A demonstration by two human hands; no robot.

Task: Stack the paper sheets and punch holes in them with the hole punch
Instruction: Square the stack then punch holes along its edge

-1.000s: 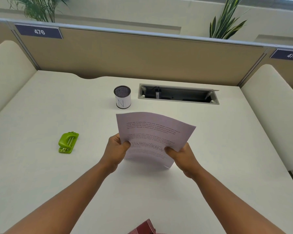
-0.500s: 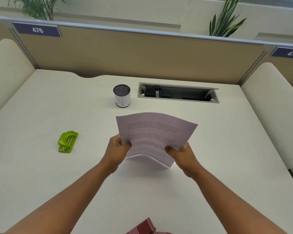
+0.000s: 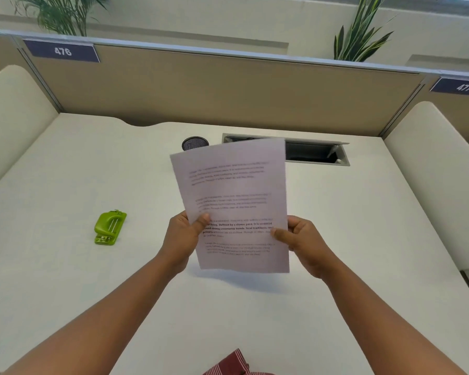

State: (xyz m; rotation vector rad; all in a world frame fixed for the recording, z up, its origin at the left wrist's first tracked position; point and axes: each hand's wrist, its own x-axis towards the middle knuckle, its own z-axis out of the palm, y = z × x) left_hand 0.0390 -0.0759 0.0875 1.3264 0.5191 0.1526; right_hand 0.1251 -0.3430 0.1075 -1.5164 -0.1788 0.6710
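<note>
Paper sheets (image 3: 232,204) were upright above desk (image 3: 65,266), left hand (image 3: 183,238) and right hand (image 3: 302,240) pinching side edges — best tap bottom edge square; hole punch (image 3: 109,228) lay well left.

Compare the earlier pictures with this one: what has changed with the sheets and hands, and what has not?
Both hands, left hand and right hand, have tipped the paper sheets up from a low, curved slant to nearly upright, now hiding most of the pen cup. Neither let go. The green hole punch stayed where it lay.
</note>
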